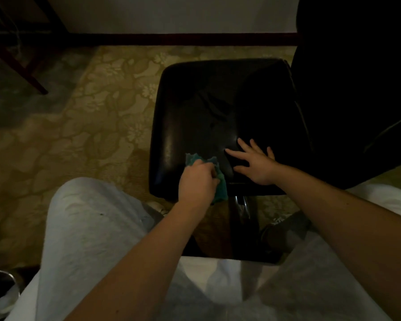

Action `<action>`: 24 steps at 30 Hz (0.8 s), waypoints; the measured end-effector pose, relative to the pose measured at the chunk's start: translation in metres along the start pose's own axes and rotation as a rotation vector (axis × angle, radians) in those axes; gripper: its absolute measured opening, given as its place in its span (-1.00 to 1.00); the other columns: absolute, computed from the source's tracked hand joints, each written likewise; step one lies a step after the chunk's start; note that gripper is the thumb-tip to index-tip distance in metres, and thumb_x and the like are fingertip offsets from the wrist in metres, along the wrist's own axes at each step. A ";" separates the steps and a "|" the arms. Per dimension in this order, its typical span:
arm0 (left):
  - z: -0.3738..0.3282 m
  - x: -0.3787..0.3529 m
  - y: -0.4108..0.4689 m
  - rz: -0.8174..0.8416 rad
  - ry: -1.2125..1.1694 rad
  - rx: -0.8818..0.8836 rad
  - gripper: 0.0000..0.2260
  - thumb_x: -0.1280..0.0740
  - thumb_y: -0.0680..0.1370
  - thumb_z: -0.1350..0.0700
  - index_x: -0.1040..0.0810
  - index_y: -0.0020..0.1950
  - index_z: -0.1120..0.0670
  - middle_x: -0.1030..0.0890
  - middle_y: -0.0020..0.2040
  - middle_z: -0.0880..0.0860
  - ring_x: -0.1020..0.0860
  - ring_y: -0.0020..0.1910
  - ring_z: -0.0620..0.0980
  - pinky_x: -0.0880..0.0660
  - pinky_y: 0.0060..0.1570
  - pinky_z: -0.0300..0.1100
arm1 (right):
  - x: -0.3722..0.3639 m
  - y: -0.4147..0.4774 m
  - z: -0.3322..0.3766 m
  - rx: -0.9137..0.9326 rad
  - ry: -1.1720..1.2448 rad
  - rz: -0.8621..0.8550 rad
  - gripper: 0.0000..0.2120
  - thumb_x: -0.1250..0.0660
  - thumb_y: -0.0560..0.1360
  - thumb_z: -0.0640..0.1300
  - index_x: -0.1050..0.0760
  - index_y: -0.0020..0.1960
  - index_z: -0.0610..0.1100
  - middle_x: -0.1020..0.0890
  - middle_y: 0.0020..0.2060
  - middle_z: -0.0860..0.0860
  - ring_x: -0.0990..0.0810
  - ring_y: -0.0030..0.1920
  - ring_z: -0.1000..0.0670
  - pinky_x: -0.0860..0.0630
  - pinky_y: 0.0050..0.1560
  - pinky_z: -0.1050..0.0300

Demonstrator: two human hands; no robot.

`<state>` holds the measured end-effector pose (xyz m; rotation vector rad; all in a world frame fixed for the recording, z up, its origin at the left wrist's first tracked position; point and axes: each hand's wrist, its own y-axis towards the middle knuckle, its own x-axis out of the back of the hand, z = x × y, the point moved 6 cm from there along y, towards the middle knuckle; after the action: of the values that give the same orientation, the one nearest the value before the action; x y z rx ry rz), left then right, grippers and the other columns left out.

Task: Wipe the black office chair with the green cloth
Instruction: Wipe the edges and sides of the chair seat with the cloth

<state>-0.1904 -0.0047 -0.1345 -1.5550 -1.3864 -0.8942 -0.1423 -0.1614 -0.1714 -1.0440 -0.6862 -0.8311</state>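
- Broadly, the chair [218, 107] is the main risk. An office chair may swivel or roll on the carpet [79, 126] under a sideways wipe, and the stroke would skid off the seat.
- Its backrest [357, 89], at the right, is nearly lost in shadow and cut off by the frame edge. Whether it needs wiping cannot be told, so it could get skipped.
- Under the seat, the base [241, 205] is dim and partly hidden by the forearms, and no wheels can be made out.
- The right hand [257, 167] lies flat on the seat near its near edge, fingers spread and holding nothing. If it lifts, the chair loses its steadying.
- The left hand [196, 184] is curled round the cloth [220, 191], just beside the right hand on the seat's near part. Its fingertips are hidden.
- The cloth is bunched, with part of it hanging over the seat's edge. Little of it may meet the surface, and it could slip off.
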 end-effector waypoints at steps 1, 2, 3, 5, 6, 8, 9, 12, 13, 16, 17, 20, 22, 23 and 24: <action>0.004 0.002 0.000 0.018 0.007 -0.011 -0.87 -0.42 0.53 0.02 -0.61 0.04 0.01 -0.53 0.08 0.00 -0.52 0.08 0.03 -0.43 0.09 -0.10 | 0.002 -0.001 -0.004 0.036 0.009 -0.004 -0.47 -0.18 0.62 0.07 -0.07 0.52 0.29 0.14 0.57 0.12 0.26 0.55 -0.03 0.28 0.48 -0.18; 0.010 0.005 0.000 0.031 0.014 -0.022 -0.87 -0.42 0.53 0.03 -0.61 0.04 0.01 -0.53 0.08 0.00 -0.52 0.08 0.03 -0.41 0.08 -0.12 | 0.004 -0.003 -0.010 0.085 0.028 -0.010 -0.47 -0.21 0.61 0.07 -0.11 0.52 0.27 0.11 0.57 0.12 0.23 0.56 -0.02 0.26 0.48 -0.15; 0.016 0.007 0.000 0.037 0.015 -0.029 -0.87 -0.43 0.52 0.04 -0.62 0.04 0.01 -0.53 0.09 0.00 -0.53 0.09 0.03 -0.41 0.08 -0.11 | 0.008 -0.006 -0.017 0.139 0.050 -0.018 -0.47 -0.24 0.60 0.06 -0.15 0.51 0.25 0.06 0.57 0.11 0.19 0.56 -0.01 0.22 0.50 -0.12; 0.027 0.014 0.000 0.040 0.008 -0.023 -0.86 -0.44 0.52 0.06 -0.63 0.05 0.02 -0.53 0.10 0.01 -0.52 0.11 0.03 -0.42 0.09 -0.09 | 0.013 -0.012 -0.033 0.205 0.032 -0.056 -0.48 -0.27 0.57 0.10 -0.20 0.48 0.24 -0.02 0.56 0.13 0.12 0.57 0.01 0.17 0.51 -0.09; 0.031 0.016 -0.001 0.041 0.008 -0.017 -0.86 -0.44 0.52 0.06 -0.63 0.06 0.02 -0.53 0.10 0.01 -0.52 0.12 0.03 -0.42 0.10 -0.09 | 0.013 -0.014 -0.040 0.204 -0.022 -0.088 -0.49 -0.25 0.56 0.15 -0.20 0.48 0.25 -0.03 0.55 0.16 0.13 0.57 0.00 0.20 0.50 -0.12; 0.035 0.017 -0.001 0.033 0.015 -0.007 -0.86 -0.44 0.52 0.05 -0.63 0.06 0.03 -0.53 0.10 0.01 -0.52 0.12 0.04 -0.42 0.09 -0.09 | 0.007 -0.017 -0.044 0.163 -0.137 -0.151 -0.49 -0.18 0.56 0.24 -0.15 0.48 0.31 0.01 0.53 0.24 0.19 0.56 -0.02 0.30 0.46 -0.25; 0.034 0.017 -0.001 0.021 0.016 0.000 -0.86 -0.44 0.52 0.05 -0.63 0.05 0.03 -0.53 0.09 0.01 -0.52 0.11 0.04 -0.42 0.07 -0.09 | 0.003 -0.018 -0.043 0.150 -0.154 -0.173 -0.49 -0.15 0.56 0.26 -0.13 0.48 0.32 0.03 0.54 0.25 0.21 0.56 -0.02 0.33 0.44 -0.28; 0.022 0.014 -0.001 -0.011 0.011 -0.003 -0.86 -0.43 0.53 0.04 -0.63 0.04 0.03 -0.54 0.07 0.01 -0.53 0.07 0.05 -0.42 0.04 -0.10 | -0.004 -0.016 -0.038 0.142 -0.103 -0.175 -0.50 -0.14 0.58 0.24 -0.11 0.48 0.34 0.03 0.55 0.23 0.23 0.55 -0.01 0.33 0.45 -0.28; 0.014 0.011 -0.002 -0.003 0.010 -0.021 -0.86 -0.43 0.53 0.03 -0.63 0.05 0.03 -0.54 0.08 0.02 -0.53 0.07 0.05 -0.43 0.06 -0.10 | -0.003 -0.015 -0.037 0.137 -0.086 -0.164 -0.51 -0.15 0.58 0.24 -0.12 0.47 0.34 0.03 0.55 0.22 0.22 0.56 -0.01 0.33 0.45 -0.27; -0.008 -0.001 -0.004 0.056 0.007 -0.091 -0.84 -0.41 0.54 0.02 -0.61 0.09 0.01 -0.53 0.10 0.02 -0.51 0.11 0.05 -0.45 0.12 -0.06 | -0.001 -0.012 -0.038 0.118 -0.066 -0.134 -0.54 -0.14 0.59 0.21 -0.14 0.47 0.35 0.03 0.55 0.24 0.22 0.56 -0.01 0.32 0.45 -0.28; -0.009 -0.002 -0.004 0.076 0.011 -0.099 -0.84 -0.40 0.54 0.02 -0.61 0.10 0.00 -0.53 0.11 0.01 -0.50 0.13 0.05 -0.45 0.14 -0.05 | 0.000 -0.012 -0.039 0.115 -0.052 -0.120 -0.55 -0.13 0.60 0.19 -0.15 0.46 0.35 0.03 0.55 0.24 0.21 0.56 0.00 0.32 0.45 -0.27; 0.004 0.003 -0.001 0.093 0.035 -0.094 -0.82 -0.42 0.53 0.02 -0.62 0.12 -0.01 -0.53 0.12 0.01 -0.50 0.14 0.05 -0.43 0.15 -0.06 | 0.004 -0.012 -0.041 0.126 0.007 -0.086 -0.58 -0.13 0.64 0.09 -0.17 0.46 0.34 0.01 0.55 0.25 0.20 0.56 0.00 0.31 0.46 -0.27; 0.016 0.008 -0.001 0.086 0.046 -0.086 -0.82 -0.43 0.53 0.02 -0.62 0.11 -0.01 -0.53 0.10 0.00 -0.51 0.13 0.03 -0.42 0.13 -0.08 | 0.005 -0.013 -0.041 0.133 0.028 -0.080 -0.57 -0.13 0.64 0.05 -0.18 0.47 0.32 0.00 0.55 0.24 0.20 0.56 0.00 0.32 0.46 -0.27; 0.020 0.009 -0.001 0.080 0.047 -0.078 -0.83 -0.43 0.53 0.02 -0.62 0.10 -0.01 -0.53 0.09 0.00 -0.51 0.12 0.03 -0.41 0.12 -0.09 | 0.004 -0.013 -0.039 0.133 0.039 -0.081 -0.57 -0.14 0.64 0.04 -0.18 0.47 0.31 0.00 0.55 0.23 0.20 0.56 0.00 0.33 0.46 -0.26; 0.023 0.010 -0.002 0.074 0.042 -0.065 -0.83 -0.44 0.52 0.02 -0.62 0.09 -0.01 -0.53 0.09 -0.01 -0.51 0.12 0.02 -0.41 0.12 -0.10 | 0.003 -0.013 -0.038 0.129 0.051 -0.084 -0.57 -0.14 0.64 0.04 -0.19 0.47 0.31 0.00 0.55 0.23 0.21 0.56 0.00 0.33 0.46 -0.26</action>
<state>-0.1912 0.0202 -0.1335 -1.6170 -1.2738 -0.9298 -0.1479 -0.2012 -0.1765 -0.8798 -0.7354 -0.8716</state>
